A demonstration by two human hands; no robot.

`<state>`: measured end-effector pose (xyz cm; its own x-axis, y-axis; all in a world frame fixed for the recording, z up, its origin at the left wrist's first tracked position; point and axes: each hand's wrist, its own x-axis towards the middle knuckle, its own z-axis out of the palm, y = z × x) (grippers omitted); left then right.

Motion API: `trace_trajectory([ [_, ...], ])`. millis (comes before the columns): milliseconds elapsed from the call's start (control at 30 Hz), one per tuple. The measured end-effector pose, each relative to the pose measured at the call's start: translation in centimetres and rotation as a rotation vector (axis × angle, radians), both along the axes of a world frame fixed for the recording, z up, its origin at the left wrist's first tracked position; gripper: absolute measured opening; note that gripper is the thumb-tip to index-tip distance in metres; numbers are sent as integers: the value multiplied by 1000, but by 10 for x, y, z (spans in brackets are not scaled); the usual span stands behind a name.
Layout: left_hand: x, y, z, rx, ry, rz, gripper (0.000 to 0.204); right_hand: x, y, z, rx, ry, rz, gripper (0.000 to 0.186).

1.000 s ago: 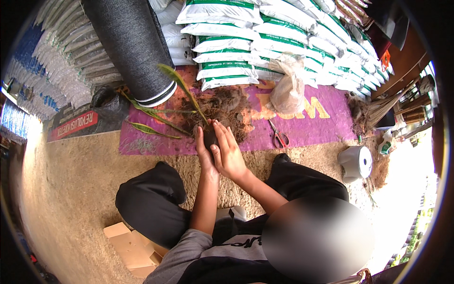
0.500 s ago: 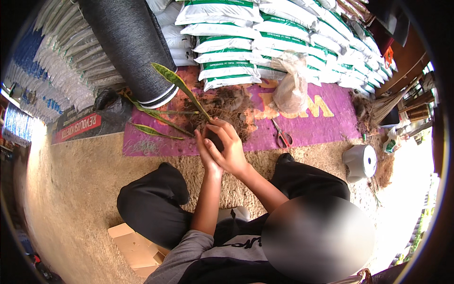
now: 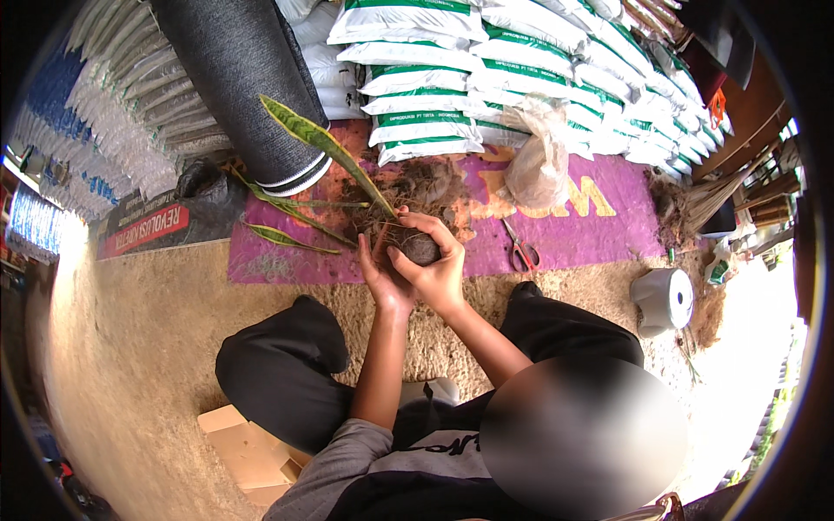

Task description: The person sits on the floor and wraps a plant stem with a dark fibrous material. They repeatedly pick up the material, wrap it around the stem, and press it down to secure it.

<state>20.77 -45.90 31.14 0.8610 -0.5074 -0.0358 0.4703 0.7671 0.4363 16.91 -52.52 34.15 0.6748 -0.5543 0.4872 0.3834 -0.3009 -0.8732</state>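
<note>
A snake plant (image 3: 326, 143) with a long green leaf edged in yellow leans up and left from between my hands. Its root ball (image 3: 420, 249), round, dark and fibrous, sits cupped in my palms. My right hand (image 3: 439, 265) wraps the right side, its fingers curled over the top by the leaf's base. Along the left side, my left hand (image 3: 384, 273) supports it from below with the thumb up. Just beyond lies a heap of brown fibre and soil (image 3: 426, 187). Other snake plant leaves (image 3: 291, 239) rest left of my hands.
Red-handled scissors (image 3: 524, 253) and a clear plastic bag (image 3: 537, 169) lie on the purple banner (image 3: 599, 247). A roll of black netting (image 3: 239, 87) stands at far left, before stacked white-and-green sacks (image 3: 426, 104). At right is a grey-white roll (image 3: 662, 300); a cardboard box (image 3: 248, 447) lies near left.
My hands have turned the root ball, and more of it now shows between them. The right fingers have shifted right, and the leaf tip has swung a little left and up.
</note>
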Motion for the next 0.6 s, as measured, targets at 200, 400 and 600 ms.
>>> trace_trajectory([
  [200,0,4,5,-76,33,-94,65,-5,6,-3,-318,-28,-57,37],
  [400,-10,7,23,168,164,-88,61,-10,-4,-24,-448,160,-16,49],
  [600,2,9,6,248,3,-4,33,-10,5,-26,-429,176,54,71],
])
